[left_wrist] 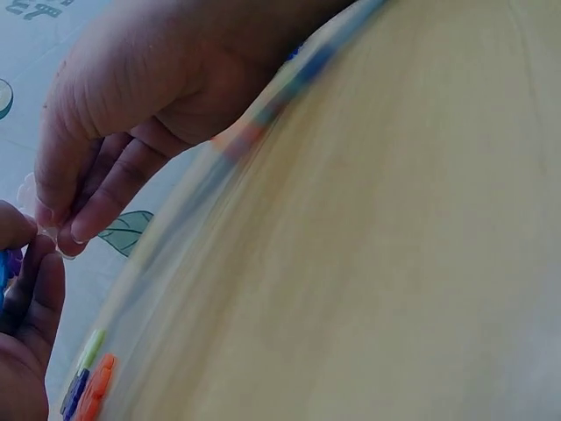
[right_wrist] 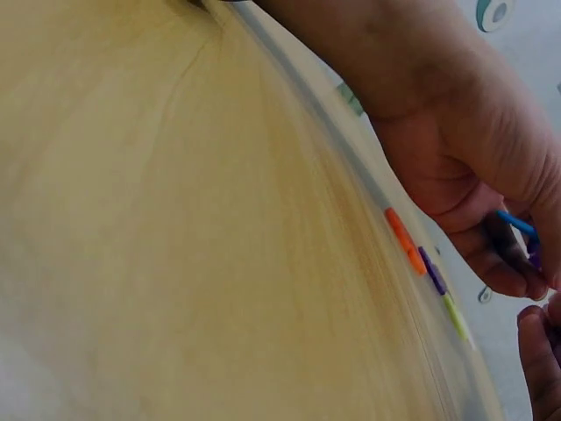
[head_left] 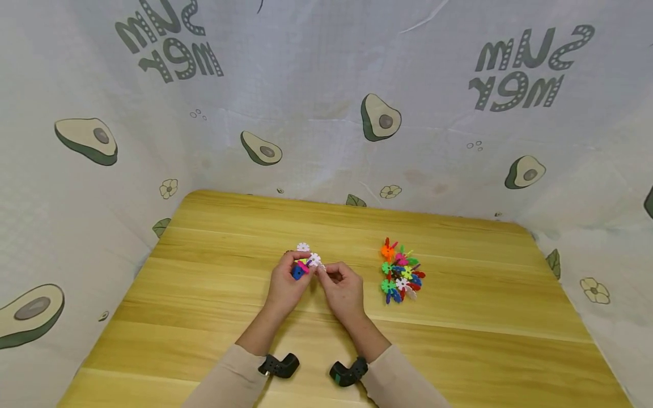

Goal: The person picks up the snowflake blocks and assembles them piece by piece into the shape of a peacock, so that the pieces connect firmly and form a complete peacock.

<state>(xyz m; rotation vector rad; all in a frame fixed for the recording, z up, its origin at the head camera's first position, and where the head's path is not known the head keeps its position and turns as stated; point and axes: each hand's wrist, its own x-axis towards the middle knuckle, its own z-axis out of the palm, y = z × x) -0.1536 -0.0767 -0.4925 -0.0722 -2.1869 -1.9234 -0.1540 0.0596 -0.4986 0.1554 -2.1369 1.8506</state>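
In the head view my left hand (head_left: 287,288) holds a small cluster of plastic snowflake discs, with a blue disc (head_left: 297,272) and a pink disc (head_left: 304,266) showing between thumb and fingers. A white snowflake disc (head_left: 314,259) sits at its fingertips. My right hand (head_left: 346,290) meets the left there, thumb and index finger pinching a pale disc (head_left: 321,266) at the cluster's edge. The left wrist view shows the right hand (left_wrist: 149,105) with its fingertips together on a clear-white piece. Fingers partly hide the cluster.
A pile of joined or heaped multicoloured snowflake discs (head_left: 402,276) lies right of the hands. Another white disc (head_left: 303,247) shows just beyond the left fingers. Orange (right_wrist: 404,240), purple (right_wrist: 432,270) and yellow-green discs (right_wrist: 454,316) lie on the wooden table (head_left: 204,283). A printed curtain (head_left: 316,113) stands behind.
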